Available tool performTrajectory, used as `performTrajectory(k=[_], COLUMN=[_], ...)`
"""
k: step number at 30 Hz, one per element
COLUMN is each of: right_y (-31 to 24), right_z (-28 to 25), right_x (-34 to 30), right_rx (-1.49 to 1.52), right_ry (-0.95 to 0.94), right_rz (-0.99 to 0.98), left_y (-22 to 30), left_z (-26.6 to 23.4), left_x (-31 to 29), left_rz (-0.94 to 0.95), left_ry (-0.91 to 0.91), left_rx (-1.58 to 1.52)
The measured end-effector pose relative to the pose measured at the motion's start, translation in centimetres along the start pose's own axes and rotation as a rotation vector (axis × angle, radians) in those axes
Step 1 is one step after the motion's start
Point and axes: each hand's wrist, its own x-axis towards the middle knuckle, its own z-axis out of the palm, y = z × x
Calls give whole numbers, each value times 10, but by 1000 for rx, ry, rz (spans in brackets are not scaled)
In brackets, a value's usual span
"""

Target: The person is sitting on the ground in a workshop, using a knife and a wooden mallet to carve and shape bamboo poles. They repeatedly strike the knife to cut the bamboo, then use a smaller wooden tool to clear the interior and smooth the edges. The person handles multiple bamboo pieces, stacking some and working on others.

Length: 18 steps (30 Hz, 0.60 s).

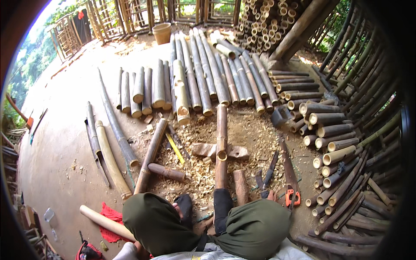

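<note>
Part of my left hand (141, 250) shows at the lower edge beside my green-trousered left knee; its fingers are mostly hidden. Close to it, a pale bamboo pole (106, 222) runs toward the knee across a red cloth (112, 216). My right hand is out of view. Ahead of my knees, a brown bamboo length (221, 130) with a round hole lies over a rough wooden block (237, 151). Something black, like cloth, covers its near end. A dark-handled knife (271, 169) and a handsaw (292, 195) with an orange handle lie to the right.
Wood shavings (197, 173) litter the ground, with a yellow measuring strip (175, 148) among them. Bamboo poles (197, 73) lie in rows ahead. Stacked bamboo (333, 130) lines the right side. A bucket (161, 33) stands at the back near bamboo frames.
</note>
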Motion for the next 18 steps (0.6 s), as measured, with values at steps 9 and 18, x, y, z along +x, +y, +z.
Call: performTrajectory(k=[9,18], right_y=[60,-56], right_z=[-56,-194], right_x=[-45,-11], right_rx=[504,1700], right_ry=[-469,-149], right_rz=[248,-7], left_y=[28,168], left_z=[-80,-128], left_x=[-14,6], left_rz=[149,465], left_ry=[328,388], left_rx=[136,391])
